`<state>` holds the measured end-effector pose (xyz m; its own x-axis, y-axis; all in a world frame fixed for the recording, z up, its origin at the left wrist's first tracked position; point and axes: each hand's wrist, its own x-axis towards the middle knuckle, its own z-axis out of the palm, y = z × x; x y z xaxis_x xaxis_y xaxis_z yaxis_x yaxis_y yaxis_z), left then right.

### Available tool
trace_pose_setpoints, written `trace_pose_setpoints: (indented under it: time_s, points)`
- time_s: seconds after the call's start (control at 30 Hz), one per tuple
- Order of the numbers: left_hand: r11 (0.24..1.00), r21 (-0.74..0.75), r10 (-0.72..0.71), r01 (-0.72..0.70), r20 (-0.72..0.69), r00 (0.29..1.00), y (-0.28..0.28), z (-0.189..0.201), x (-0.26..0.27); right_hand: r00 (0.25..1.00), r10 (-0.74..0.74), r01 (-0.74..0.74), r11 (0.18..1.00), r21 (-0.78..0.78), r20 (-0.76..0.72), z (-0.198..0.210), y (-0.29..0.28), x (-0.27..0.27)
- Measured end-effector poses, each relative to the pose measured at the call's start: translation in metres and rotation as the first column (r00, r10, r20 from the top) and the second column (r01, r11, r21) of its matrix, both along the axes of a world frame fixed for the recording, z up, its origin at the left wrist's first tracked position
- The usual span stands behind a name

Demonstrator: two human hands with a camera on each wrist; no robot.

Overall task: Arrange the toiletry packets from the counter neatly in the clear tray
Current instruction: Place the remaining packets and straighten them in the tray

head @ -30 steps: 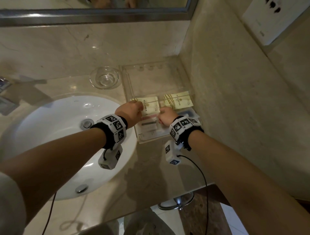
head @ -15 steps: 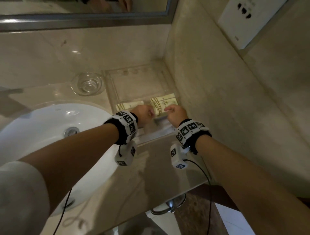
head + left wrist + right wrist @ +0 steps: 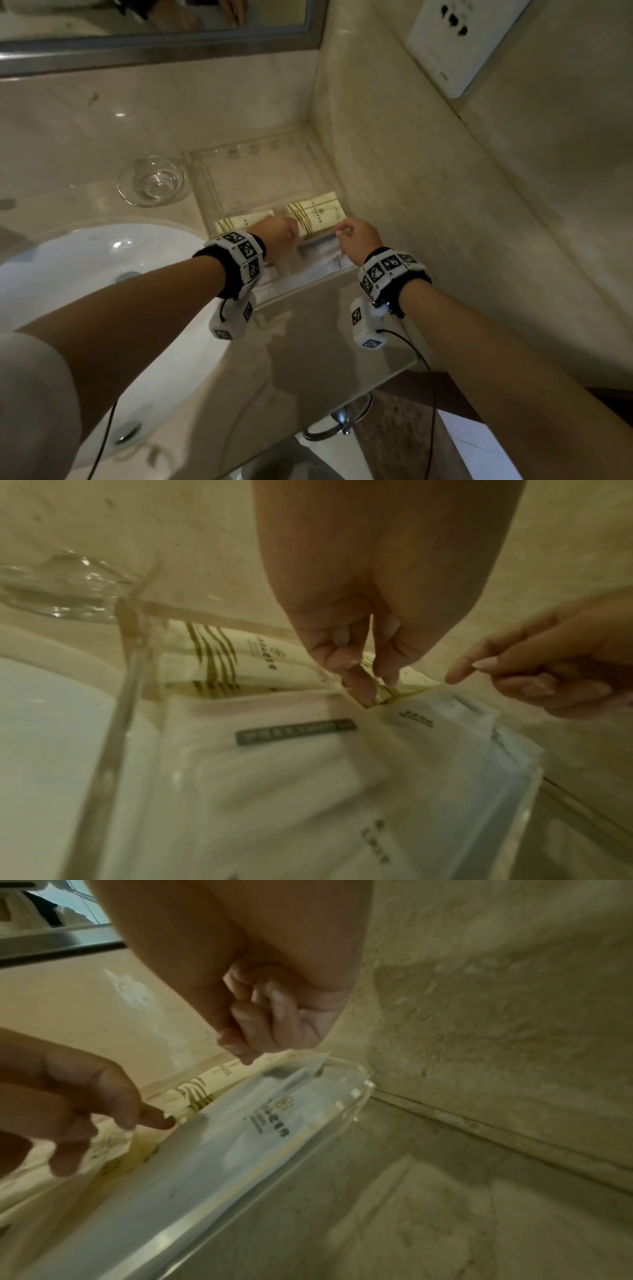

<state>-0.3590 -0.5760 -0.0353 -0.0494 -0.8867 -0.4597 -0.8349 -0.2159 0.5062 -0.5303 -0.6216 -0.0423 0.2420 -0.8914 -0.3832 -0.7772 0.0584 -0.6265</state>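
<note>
Nearest me, on the marble table (image 3: 308, 342), the clear tray (image 3: 209, 192) sits pushed into the corner against the side wall, and its near compartment holds white toiletry packets (image 3: 291, 764) lying flat, one with a dark label strip. Just past them my two hands work at the divider line. My left hand (image 3: 277, 233) reaches down with thumb and forefinger drawn together, and this grip pinches the near left corner of the right cream packet with gold stripes (image 3: 317, 214); the other fingers curl loosely above. My right hand (image 3: 358, 236) comes in from the wall side with its fingers mostly curled; its grip closes on the near right edge of the same cream packet, where that edge meets the white packet below. So the packet lies stretched between my two grips, inside the tray, close to the wall. Left of it, touching the tray's left wall, lies a second cream striped packet (image 3: 239, 222). Farther off the tray's back section shows bare. A glass dish (image 3: 150, 181) stands beside the tray, and the white sink basin (image 3: 85, 274) lies to my left.
</note>
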Motion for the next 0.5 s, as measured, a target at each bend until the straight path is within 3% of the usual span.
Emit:
trace_pose_setpoints:
  time_s: [0.13,0.27,0.37,0.5]
  points:
    - [0.964,-0.171,0.193,-0.204,-0.077,0.978,0.01,0.002,0.012,0.971,0.197,-0.19,0.98,0.064,-0.133,0.007,0.007,-0.005]
    - [0.963,-0.247,0.123,-0.105,0.06,0.991,0.027,0.001,0.021,0.843,0.465,-0.44,0.885,0.151,-0.27,0.012,0.021,-0.006]
    - [0.994,-0.109,0.006,0.019,0.233,0.972,0.043,-0.001,0.019,0.745,0.565,-0.551,0.821,0.152,-0.354,0.014,0.033,-0.004]
    - [0.99,0.107,-0.124,0.093,0.338,0.933,0.068,-0.006,0.014,0.63,0.58,-0.622,0.775,0.111,-0.515,0.013,0.047,0.004]
